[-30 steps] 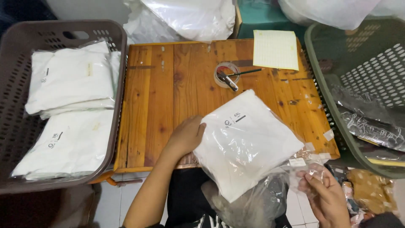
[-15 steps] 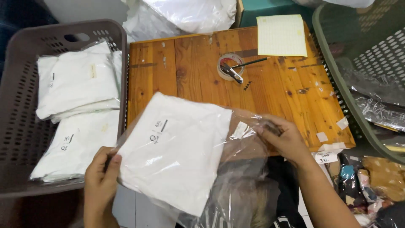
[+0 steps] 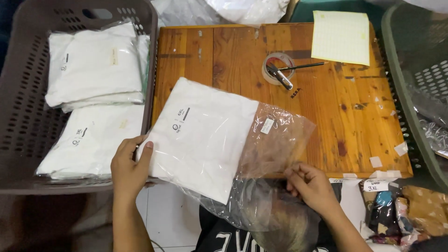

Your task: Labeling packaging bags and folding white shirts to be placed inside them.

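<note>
1. Gripping happens at two ends: the left hand [image 3: 128, 163] clamps the near-left edge of the folded white garment [image 3: 200, 135] through its clear plastic bag [image 3: 275, 144], fingers on top, while the right hand [image 3: 310, 184] pinches the loose, empty flap of the bag at the table's front edge.
2. Largest nearby, the brown laundry basket [image 3: 18, 116] on the left holds stacked bagged white garments [image 3: 93, 65]; a green basket [image 3: 410, 93] stands at the right.
3. Between them, the wooden table [image 3: 354, 116] carries the bagged garment, which overhangs its near-left corner, half off the wood.
4. Judged by its look, the garment is light, soft and floppy, and the film slippery; a hold on the folded cloth itself seems surer than one on bare plastic, which would likely slide or stretch.
5. Smaller things lie farther back: a sheet of yellow labels [image 3: 340, 35], a tape roll [image 3: 277, 67] and a pen [image 3: 303, 66].
</note>
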